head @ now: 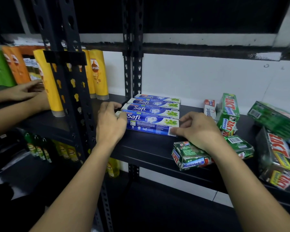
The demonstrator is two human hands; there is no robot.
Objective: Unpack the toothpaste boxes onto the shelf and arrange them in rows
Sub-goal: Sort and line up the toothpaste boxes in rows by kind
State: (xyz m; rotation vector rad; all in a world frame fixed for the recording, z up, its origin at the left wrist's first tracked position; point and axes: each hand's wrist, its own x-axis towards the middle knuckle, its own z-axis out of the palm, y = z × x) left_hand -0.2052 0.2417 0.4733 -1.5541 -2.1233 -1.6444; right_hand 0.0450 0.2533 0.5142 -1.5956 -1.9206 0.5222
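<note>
Several blue Safi toothpaste boxes (pixel 151 113) lie side by side in a row on the black shelf (pixel 141 148), their long sides running left to right. My left hand (pixel 110 124) grips the left end of the front Safi box (pixel 151 126), fingers curled over its end. My right hand (pixel 200 129) pinches the right end of the same box. Green Zact toothpaste boxes (pixel 191 154) lie loose on the shelf under and beside my right wrist, and more Zact boxes (pixel 228 113) are stacked to the right.
A wrapped pack of Zact boxes (pixel 278 154) sits at the far right, with a white and red toothpaste box (pixel 210 109) behind my right hand. Yellow shampoo bottles (pixel 97 74) stand on the left shelf past a black upright (pixel 69 91). Another person's hands (pixel 25 91) reach in at the left.
</note>
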